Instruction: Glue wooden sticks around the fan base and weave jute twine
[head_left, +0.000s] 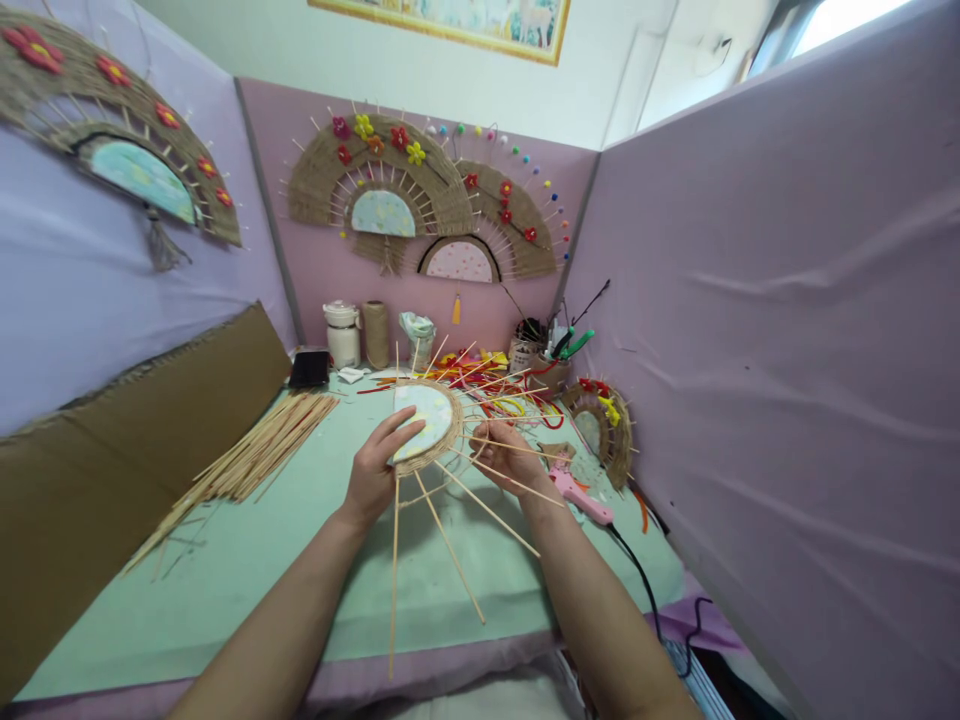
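My left hand [375, 468] grips a half-round fan frame [429, 412] by its straight side, fingers laid over the pale patterned face. Thin wooden sticks [454, 548] radiate from the frame's curved rim, which is bound with brown twine [457, 420]. At the right of the rim my right hand [508, 458] is closed, its fingertips pinching a loose length of the twine between the sticks. Some of its fingers are hidden behind the sticks. A strand of twine also hangs in a curve below the frame.
A pink hot glue gun [581, 498] with a black cord lies just right of my right hand. Loose sticks [262, 450] are piled at left beside a cardboard sheet [150, 480]. Behind are colourful pipe cleaners [517, 405], a twine roll [376, 335] and green-handled pliers [577, 344]. Partition walls enclose the table.
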